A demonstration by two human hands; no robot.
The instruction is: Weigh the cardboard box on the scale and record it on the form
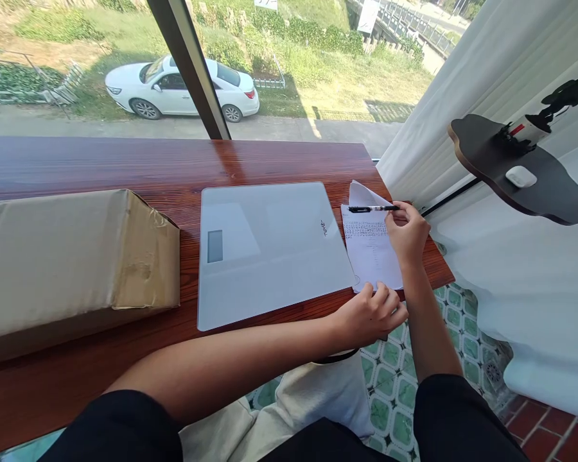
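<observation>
My right hand (407, 234) pinches one end of a black pen (372, 208) between thumb and fingertips. The pen lies level just above a sheet of paper (368, 247) with rows of dark writing on its upper part. Part of the sheet's right side is hidden by this hand. My left hand (370, 314) rests at the near edge of the paper and table, its fingers loosely bent and apart, with nothing visible in them. Left of the paper lies a flat glass-topped scale (270, 244) with a grey display window; its corner meets the paper.
A large cardboard box (144, 256) occupies the left of the brown wooden table (289, 157). To the right, a dark wavy-edged stand (534, 173) carries a plant pot (530, 130) and a small white case (521, 176). White curtains (476, 83) hang beside the window.
</observation>
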